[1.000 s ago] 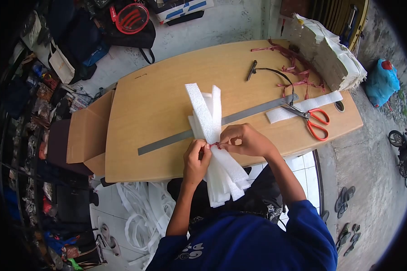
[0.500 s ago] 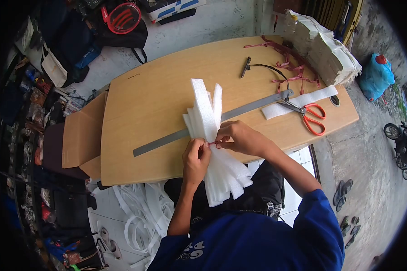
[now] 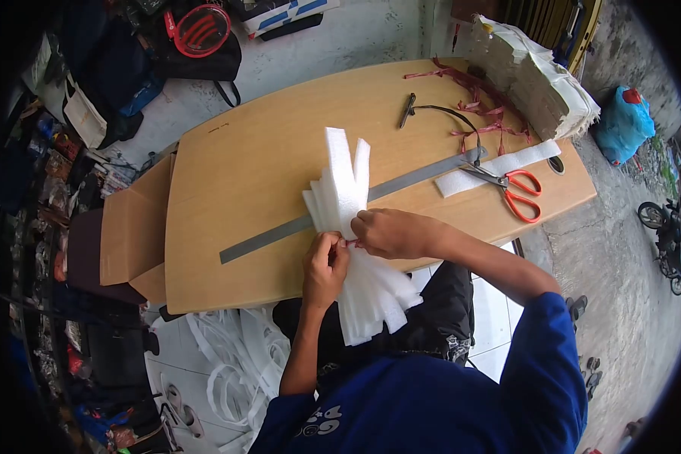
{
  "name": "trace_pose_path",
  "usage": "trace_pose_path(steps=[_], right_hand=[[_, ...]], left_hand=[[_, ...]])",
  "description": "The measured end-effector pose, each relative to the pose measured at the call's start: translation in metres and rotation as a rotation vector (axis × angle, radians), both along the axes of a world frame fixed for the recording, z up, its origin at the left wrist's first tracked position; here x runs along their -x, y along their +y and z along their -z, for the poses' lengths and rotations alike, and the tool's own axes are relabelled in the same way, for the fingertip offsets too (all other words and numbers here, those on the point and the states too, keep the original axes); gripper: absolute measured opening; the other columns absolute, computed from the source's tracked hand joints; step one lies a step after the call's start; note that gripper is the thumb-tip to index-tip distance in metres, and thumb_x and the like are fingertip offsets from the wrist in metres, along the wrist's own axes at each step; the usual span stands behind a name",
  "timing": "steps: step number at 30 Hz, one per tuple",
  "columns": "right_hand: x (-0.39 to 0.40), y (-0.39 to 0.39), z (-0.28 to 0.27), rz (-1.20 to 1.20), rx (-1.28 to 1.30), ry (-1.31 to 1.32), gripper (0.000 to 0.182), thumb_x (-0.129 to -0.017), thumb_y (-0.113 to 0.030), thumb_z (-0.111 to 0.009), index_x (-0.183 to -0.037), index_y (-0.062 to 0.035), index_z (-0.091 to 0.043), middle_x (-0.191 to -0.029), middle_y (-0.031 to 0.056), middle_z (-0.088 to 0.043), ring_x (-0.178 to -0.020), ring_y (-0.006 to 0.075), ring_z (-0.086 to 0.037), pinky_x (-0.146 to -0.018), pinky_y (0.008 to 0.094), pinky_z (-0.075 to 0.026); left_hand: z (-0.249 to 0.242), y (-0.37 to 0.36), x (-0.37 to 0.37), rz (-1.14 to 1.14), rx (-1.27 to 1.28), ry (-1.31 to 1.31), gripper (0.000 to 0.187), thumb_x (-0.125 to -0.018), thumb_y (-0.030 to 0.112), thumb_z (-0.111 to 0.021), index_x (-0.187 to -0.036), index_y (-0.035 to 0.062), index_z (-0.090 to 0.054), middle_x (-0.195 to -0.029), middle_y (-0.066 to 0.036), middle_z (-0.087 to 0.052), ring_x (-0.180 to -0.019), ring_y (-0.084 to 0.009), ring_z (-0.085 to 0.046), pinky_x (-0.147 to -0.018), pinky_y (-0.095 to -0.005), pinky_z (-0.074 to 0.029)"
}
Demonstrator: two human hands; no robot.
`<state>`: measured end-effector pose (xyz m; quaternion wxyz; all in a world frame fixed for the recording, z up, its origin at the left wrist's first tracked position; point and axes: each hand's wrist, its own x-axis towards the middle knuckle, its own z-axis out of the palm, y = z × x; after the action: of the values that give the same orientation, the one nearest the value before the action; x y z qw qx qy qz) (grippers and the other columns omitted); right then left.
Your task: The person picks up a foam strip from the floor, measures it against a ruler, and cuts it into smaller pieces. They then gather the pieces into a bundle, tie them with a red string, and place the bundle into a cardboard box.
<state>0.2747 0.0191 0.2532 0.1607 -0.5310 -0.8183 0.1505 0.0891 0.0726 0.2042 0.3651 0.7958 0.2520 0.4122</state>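
The step in hand looks like tying: both hands meet at the waist of a bundle of white foam strips that lies at the near edge of the bench, its top fanning toward 12 o'clock and its lower ends hanging over the edge toward 6. The left hand is closed, pinching at the bundle's middle from 7 o'clock; the right hand is closed too, fingers curled in from 3 o'clock, and a bit of red string shows between them, so each seems to grip an end, though the knot itself is hidden. A long grey ruler runs under the bundle from 8 toward 2 o'clock. Out at 2 o'clock lie orange scissors on a single foam strip, with loose red strings and a stack of sheets beyond, well apart from the hands. My judgement: the next move calls for steady pull on both ends while the strips stay squeezed together, lest the fan slip loose.
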Motion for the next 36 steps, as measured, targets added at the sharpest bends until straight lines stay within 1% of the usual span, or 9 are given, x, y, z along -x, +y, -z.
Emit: trace_pose_path(steps=[2,8,13,15,17,20,25,30,36], right_hand=[[0.007,0.000,0.001,-0.134,-0.266,-0.270,0.015,-0.080,-0.008,-0.061,-0.086,0.0046,-0.056,-0.083,0.0134,-0.054,-0.076,0.0252,-0.064,-0.064,0.0345,-0.054],[0.038,-0.009,-0.006,-0.004,-0.325,-0.398,0.021,-0.073,-0.003,-0.059,-0.091,0.0079,-0.057,-0.083,0.0142,-0.052,-0.062,0.0239,-0.064,-0.053,0.0314,-0.055],[0.042,-0.003,-0.013,-0.034,-0.300,-0.291,0.026,-0.073,-0.002,-0.062,-0.096,0.0079,-0.057,-0.086,0.0168,-0.054,-0.066,0.0303,-0.065,-0.058,0.0365,-0.056],[0.039,0.000,-0.026,-0.049,-0.170,-0.038,0.018,-0.078,0.001,-0.059,-0.094,0.0090,-0.059,-0.090,0.0261,-0.061,-0.075,0.0405,-0.066,-0.066,0.0425,-0.056],[0.035,0.005,-0.026,-0.036,-0.108,0.060,0.017,-0.079,0.000,-0.060,-0.094,0.0085,-0.059,-0.091,0.0256,-0.062,-0.078,0.0417,-0.065,-0.070,0.0434,-0.055],[0.032,0.010,-0.018,-0.010,-0.040,0.186,0.017,-0.079,-0.001,-0.062,-0.094,0.0076,-0.060,-0.090,0.0243,-0.063,-0.082,0.0426,-0.064,-0.075,0.0445,-0.053],[0.025,0.008,-0.026,-0.013,0.017,0.224,0.012,-0.084,-0.006,-0.062,-0.088,0.0052,-0.060,-0.082,0.0222,-0.062,-0.079,0.0390,-0.064,-0.073,0.0437,-0.051],[0.025,0.000,-0.025,-0.040,-0.026,-0.124,0.019,-0.083,-0.007,-0.059,-0.097,0.0064,-0.055,-0.089,0.0246,-0.061,-0.078,0.0415,-0.065,-0.068,0.0448,-0.055],[0.019,-0.007,0.000,-0.079,-0.242,-0.330,0.027,-0.080,-0.008,-0.058,-0.103,0.0048,-0.050,-0.083,0.0155,-0.056,-0.065,0.0302,-0.067,-0.053,0.0369,-0.055]], left_hand=[[0.000,0.002,0.003,0.027,0.023,0.035,0.007,-0.091,0.003,-0.056,-0.088,-0.0015,-0.053,-0.082,-0.013,-0.059,-0.064,-0.0220,-0.056,-0.059,-0.0327,-0.046],[-0.003,0.004,0.012,-0.005,0.024,0.003,0.008,-0.091,0.004,-0.058,-0.089,-0.0022,-0.055,-0.075,-0.012,-0.058,-0.059,-0.0196,-0.055,-0.055,-0.0331,-0.045],[0.003,0.013,0.027,0.047,0.127,0.074,0.009,-0.091,0.006,-0.059,-0.094,-0.0018,-0.058,-0.076,-0.010,-0.061,-0.062,-0.0173,-0.058,-0.058,-0.0306,-0.046],[-0.004,0.012,0.023,0.070,0.109,-0.028,0.009,-0.091,0.007,-0.059,-0.095,-0.0015,-0.059,-0.079,-0.010,-0.063,-0.066,-0.0167,-0.061,-0.061,-0.0296,-0.047],[-0.009,0.015,0.027,0.115,0.139,-0.060,0.012,-0.091,0.009,-0.061,-0.098,-0.0009,-0.062,-0.087,-0.011,-0.067,-0.080,-0.0160,-0.067,-0.071,-0.0280,-0.050],[-0.016,0.019,0.032,0.183,0.201,0.014,0.015,-0.093,0.007,-0.062,-0.104,-0.0026,-0.060,-0.088,-0.008,-0.068,-0.085,-0.0126,-0.065,-0.076,-0.0279,-0.051],[-0.022,0.019,0.035,0.195,0.171,0.037,0.010,-0.091,0.005,-0.064,-0.096,-0.0038,-0.064,-0.089,-0.009,-0.069,-0.086,-0.0141,-0.067,-0.077,-0.0275,-0.052],[-0.038,0.011,0.024,0.172,0.116,0.102,0.009,-0.090,0.005,-0.065,-0.095,-0.0029,-0.065,-0.082,-0.009,-0.065,-0.082,-0.0158,-0.066,-0.073,-0.0259,-0.051],[-0.038,0.013,0.020,0.160,0.117,0.207,0.017,-0.092,0.014,-0.064,-0.098,-0.0027,-0.066,-0.081,-0.012,-0.068,-0.071,-0.0183,-0.064,-0.065,-0.0296,-0.050]])
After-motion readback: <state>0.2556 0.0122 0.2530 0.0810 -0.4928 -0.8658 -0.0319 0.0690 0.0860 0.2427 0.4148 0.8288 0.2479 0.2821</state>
